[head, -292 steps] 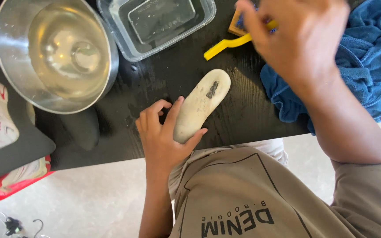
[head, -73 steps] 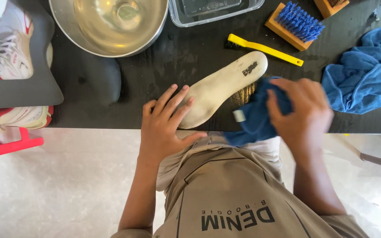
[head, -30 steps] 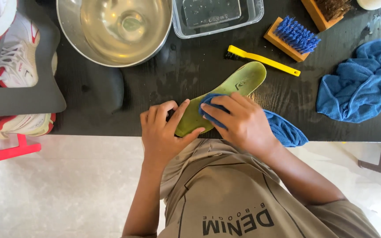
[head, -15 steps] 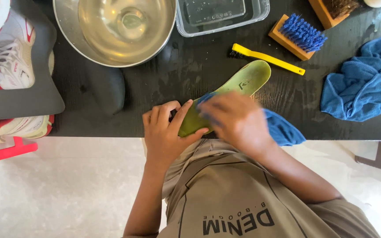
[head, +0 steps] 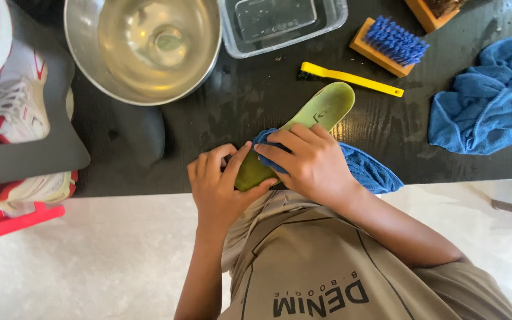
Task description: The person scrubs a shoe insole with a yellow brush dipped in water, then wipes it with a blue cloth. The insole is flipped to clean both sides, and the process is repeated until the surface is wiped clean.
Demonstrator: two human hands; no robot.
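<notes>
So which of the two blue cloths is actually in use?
The blue cloth under the right hand, pressed on the green insole. The other blue cloth lies crumpled, untouched, at the table's right end.

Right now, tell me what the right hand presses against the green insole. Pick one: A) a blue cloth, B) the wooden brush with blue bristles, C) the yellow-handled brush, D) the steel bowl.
A: the right hand pushes a blue cloth onto the green insole, while the left hand grips its near end at the table edge.

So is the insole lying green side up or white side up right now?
Green side up: the insole shows its green face with a small moulded mark, while the right hand presses a blue cloth on it.
</notes>
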